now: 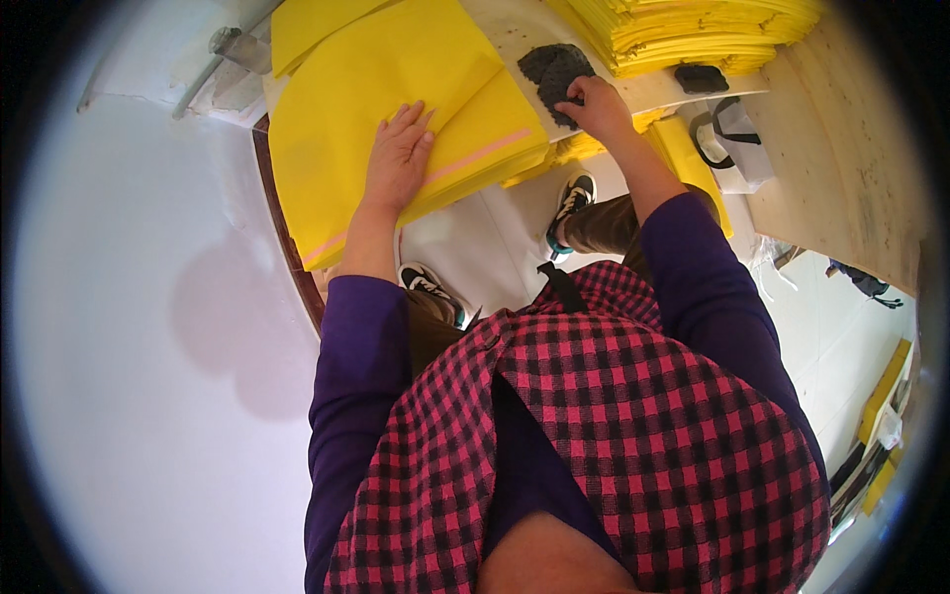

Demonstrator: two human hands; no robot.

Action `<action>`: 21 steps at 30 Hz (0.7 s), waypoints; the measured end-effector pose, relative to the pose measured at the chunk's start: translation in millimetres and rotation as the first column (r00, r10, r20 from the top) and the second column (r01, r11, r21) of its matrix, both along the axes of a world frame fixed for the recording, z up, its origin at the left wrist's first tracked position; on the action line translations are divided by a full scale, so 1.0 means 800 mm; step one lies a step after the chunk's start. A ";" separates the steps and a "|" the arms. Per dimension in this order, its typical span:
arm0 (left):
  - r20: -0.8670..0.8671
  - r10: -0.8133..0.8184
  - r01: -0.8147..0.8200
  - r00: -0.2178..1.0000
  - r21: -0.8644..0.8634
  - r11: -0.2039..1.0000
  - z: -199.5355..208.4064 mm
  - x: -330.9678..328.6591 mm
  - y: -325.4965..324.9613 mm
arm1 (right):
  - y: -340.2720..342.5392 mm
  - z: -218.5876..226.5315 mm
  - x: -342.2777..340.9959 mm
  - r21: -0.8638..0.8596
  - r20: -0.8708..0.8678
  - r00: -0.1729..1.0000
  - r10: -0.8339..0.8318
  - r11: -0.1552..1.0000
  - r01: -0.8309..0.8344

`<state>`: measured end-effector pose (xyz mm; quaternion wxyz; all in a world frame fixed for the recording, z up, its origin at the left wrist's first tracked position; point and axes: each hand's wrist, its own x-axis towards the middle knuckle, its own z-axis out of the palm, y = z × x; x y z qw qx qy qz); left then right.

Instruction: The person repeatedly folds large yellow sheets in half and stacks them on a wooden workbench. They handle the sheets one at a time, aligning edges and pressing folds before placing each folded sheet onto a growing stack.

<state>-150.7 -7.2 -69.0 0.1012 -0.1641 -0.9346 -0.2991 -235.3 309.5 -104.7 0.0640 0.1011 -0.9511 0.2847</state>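
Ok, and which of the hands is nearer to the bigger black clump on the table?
Right. The right hand is at the right edge of the black clump, fingertips over it. The left hand is farther off to its left, resting on yellow sheets.

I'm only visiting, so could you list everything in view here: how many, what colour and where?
Large stack of sheets: one, yellow with pink stripe, upper left
Dark pile: one, black, right of the large stack
Second stack: one, yellow, top
Small lump: one, black, beside the second stack
Work surface: one, pale, between the stacks
Bag-like item: one, whitish with black, right
Panel: one, pale wood, right
Jar: one, clear-looking, top left
Clutter: count unclear, yellow, black and white, lower right
Shoes: two, black and white, centre
Checked garment: one, red and black, bottom
Sleeves: two, purple, on the arms
Left hand: one, bare, flat on the large stack
Right hand: one, bare, fingertips at the dark pile
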 end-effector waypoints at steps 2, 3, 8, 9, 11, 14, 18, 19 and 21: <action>-0.007 -0.002 0.002 1.000 0.000 1.000 -0.001 0.000 0.000 | 0.000 -0.011 0.000 0.058 -0.019 1.000 0.010 0.998 -0.009; 0.002 0.001 -0.001 1.000 -0.004 1.000 -0.001 -0.001 -0.001 | -0.001 -0.015 -0.001 0.057 -0.024 1.000 0.003 0.998 -0.001; 0.001 -0.001 0.001 1.000 -0.012 1.000 0.002 -0.001 0.000 | 0.003 -0.019 -0.007 -0.004 -0.018 1.000 -0.025 1.000 0.025; 0.000 -0.004 0.004 1.000 -0.008 1.000 0.002 0.000 0.000 | 0.005 -0.016 -0.008 -0.052 0.039 0.999 -0.013 0.999 0.015; 0.002 -0.008 0.008 1.000 -0.001 1.000 0.003 0.001 0.000 | 0.006 -0.009 -0.006 -0.185 0.102 0.995 -0.009 0.982 0.027; -0.003 -0.010 0.010 1.000 0.005 1.000 0.003 0.001 0.000 | -0.001 0.007 0.008 -0.424 0.114 0.992 0.050 0.906 0.002; 0.004 -0.006 0.006 1.000 0.007 1.000 0.003 0.000 0.000 | -0.019 0.035 0.025 -0.653 0.100 0.943 0.318 0.736 -0.179; 0.003 -0.006 0.006 1.000 0.006 1.000 0.002 0.000 0.000 | -0.024 0.041 0.026 -0.712 0.069 0.911 0.406 0.660 -0.240; -0.001 -0.007 0.007 1.000 0.007 1.000 0.002 0.001 0.000 | -0.032 0.051 0.024 -0.546 0.071 0.917 0.393 0.784 -0.294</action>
